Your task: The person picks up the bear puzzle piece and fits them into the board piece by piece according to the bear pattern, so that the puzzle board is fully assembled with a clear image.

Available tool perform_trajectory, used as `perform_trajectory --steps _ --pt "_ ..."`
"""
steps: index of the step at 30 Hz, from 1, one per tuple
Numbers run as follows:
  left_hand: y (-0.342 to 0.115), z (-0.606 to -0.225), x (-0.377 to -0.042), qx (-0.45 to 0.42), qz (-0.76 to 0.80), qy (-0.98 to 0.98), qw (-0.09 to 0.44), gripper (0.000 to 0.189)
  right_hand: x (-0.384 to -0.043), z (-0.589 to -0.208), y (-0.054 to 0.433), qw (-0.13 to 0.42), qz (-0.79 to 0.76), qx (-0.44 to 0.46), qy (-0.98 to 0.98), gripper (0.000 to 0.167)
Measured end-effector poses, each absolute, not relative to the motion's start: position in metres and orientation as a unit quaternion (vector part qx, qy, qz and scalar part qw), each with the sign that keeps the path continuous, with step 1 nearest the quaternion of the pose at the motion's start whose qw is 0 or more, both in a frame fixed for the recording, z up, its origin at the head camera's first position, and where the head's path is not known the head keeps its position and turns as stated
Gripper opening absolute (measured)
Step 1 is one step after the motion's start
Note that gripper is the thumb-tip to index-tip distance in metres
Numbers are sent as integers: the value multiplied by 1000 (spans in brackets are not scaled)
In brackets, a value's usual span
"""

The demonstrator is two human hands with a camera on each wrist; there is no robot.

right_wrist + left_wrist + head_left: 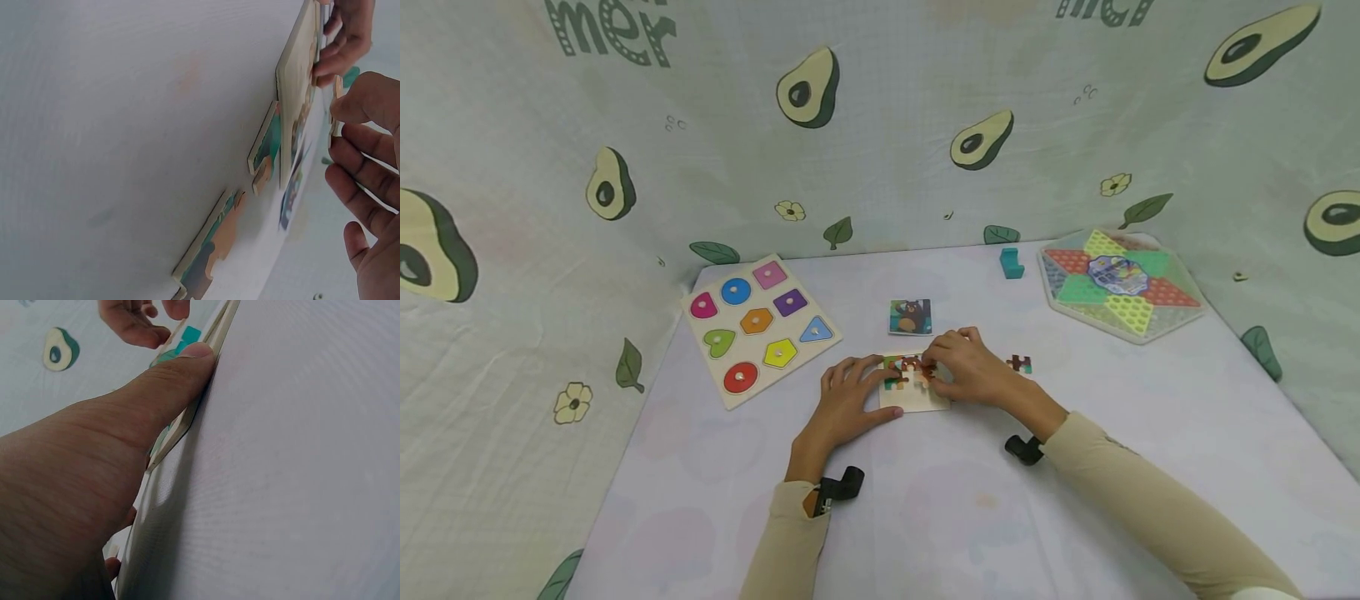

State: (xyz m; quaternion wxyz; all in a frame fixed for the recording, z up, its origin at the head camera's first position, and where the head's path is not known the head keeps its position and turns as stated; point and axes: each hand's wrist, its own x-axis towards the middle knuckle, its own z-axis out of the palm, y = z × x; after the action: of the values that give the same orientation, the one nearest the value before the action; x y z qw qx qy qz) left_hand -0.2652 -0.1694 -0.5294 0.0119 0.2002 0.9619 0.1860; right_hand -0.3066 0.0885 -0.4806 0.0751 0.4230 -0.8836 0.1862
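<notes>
A small wooden puzzle board [917, 403] lies on the table, its upper part filled with bear-picture pieces and its lower part bare. My left hand [844, 406] rests at its left side, thumb [187, 362] on the near edge and fingers reaching over the pieces. Above the board's right side, my right hand [973, 369] pinches a puzzle piece [335, 107] between thumb and fingertips. The piece appears edge-on in the right wrist view, so its picture is hidden. Loose pieces [212, 247] lie right of the board.
Behind the board lies a square bear picture [910, 317]. A shape puzzle [751, 333] with knobbed pieces sits at left. At back right are a teal block [1011, 263] and a hexagonal game board [1120, 283]. An avocado-print cloth [880, 183] hangs behind the table.
</notes>
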Motion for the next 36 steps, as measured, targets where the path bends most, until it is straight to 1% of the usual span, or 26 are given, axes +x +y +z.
perform_trajectory --steps 12,21,36 --pt "-169 -529 -265 199 187 962 16 66 -310 -489 82 74 182 424 -884 24" --pt "-170 -530 -266 194 185 963 22 67 -312 -492 76 69 190 426 -882 27" --pt "-169 -531 -267 192 179 965 22 67 -314 -497 69 69 166 421 -889 26"
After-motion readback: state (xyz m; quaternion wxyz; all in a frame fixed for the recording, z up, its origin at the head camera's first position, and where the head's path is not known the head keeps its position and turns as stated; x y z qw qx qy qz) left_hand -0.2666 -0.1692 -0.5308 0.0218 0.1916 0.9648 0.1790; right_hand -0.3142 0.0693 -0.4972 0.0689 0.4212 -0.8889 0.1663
